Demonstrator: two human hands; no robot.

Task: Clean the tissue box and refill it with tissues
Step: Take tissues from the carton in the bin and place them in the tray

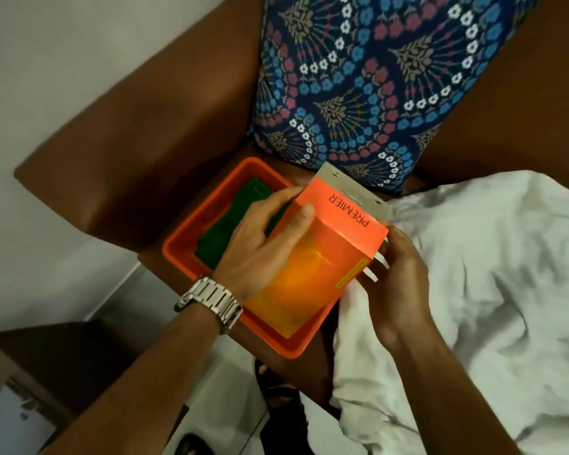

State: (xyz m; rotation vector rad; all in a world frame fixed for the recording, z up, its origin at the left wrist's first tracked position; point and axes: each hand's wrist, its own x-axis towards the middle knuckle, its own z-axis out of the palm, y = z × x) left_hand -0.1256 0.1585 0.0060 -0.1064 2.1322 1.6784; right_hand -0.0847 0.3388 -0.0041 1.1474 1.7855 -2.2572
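Two hands on one orange tissue box (312, 257) — mine. My left hand (260, 247) wraps its near side, thumb pressed flat on the face printed PREMIER and fingers curled behind, a metal watch (211, 302) on that wrist. My right hand (398, 284) cups the box's open end, where white tissue strips (376, 267) poke out; its fingers are curled against the flap edge, though whether they pinch the strips I cannot tell. I hold the box tilted over an orange plastic tray (296, 348) with a green cloth (230, 224) lying inside. The tray sits on a brown surface — beside rumpled white bedding (490, 274) and a patterned blue cushion (375, 77).
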